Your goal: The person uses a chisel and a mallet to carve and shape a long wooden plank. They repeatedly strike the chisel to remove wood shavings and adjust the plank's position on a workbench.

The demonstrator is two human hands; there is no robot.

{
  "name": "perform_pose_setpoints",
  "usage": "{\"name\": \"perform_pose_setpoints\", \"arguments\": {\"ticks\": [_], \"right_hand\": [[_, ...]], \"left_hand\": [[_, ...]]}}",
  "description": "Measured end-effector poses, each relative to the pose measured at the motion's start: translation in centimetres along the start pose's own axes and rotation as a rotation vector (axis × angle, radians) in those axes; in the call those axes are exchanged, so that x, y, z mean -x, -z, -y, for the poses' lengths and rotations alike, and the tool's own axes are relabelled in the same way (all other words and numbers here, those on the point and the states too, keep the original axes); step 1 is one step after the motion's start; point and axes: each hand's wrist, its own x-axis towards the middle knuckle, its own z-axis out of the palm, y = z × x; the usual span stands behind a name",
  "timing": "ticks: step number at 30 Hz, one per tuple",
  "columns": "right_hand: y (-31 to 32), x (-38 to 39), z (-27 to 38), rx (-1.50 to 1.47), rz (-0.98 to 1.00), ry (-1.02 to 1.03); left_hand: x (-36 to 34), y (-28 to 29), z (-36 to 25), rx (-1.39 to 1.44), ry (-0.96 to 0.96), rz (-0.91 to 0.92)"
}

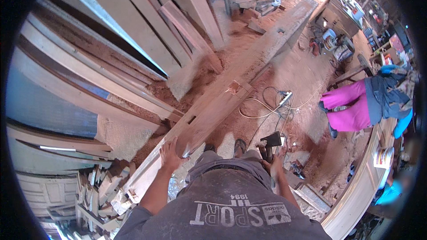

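I have my left hand spread flat on the near end of the long plank, which runs away far right. My right hand grips a power tool. I judge positioning underway; next needs careful alignment.

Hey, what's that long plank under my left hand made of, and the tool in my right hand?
The long plank looks like raw, unfinished wood: pale brown, dusty, with cut slots. The left hand rests flat on it. The tool in the right hand looks dark, probably plastic and metal; too small to confirm.
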Motion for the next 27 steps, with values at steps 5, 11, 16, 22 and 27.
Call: {"name": "perform_pose_setpoints", "arguments": {"ticks": [5,11,16,22,27], "right_hand": [[-2.6,-3.7,-2.8,-0.190,0.103,0.019],[-3.0,-6.8,-1.3,-0.129,0.136,-0.069],[-2.6,-8.0,0.9,0.246,0.257,-0.063],[-2.5,-7.4,7.3,0.367,0.281,-0.009],[-2.5,-5.5,9.9,0.378,0.259,0.015]], "left_hand": [[-6.3,2.2,9.6,0.146,-0.258,0.258],[-1.7,4.8,2.7,0.213,0.050,-0.168],[-2.4,3.1,3.6,0.077,0.019,-0.340],[1.1,1.9,6.0,0.110,0.086,-0.337],[3.1,1.4,9.0,0.101,0.109,-0.321]]}}
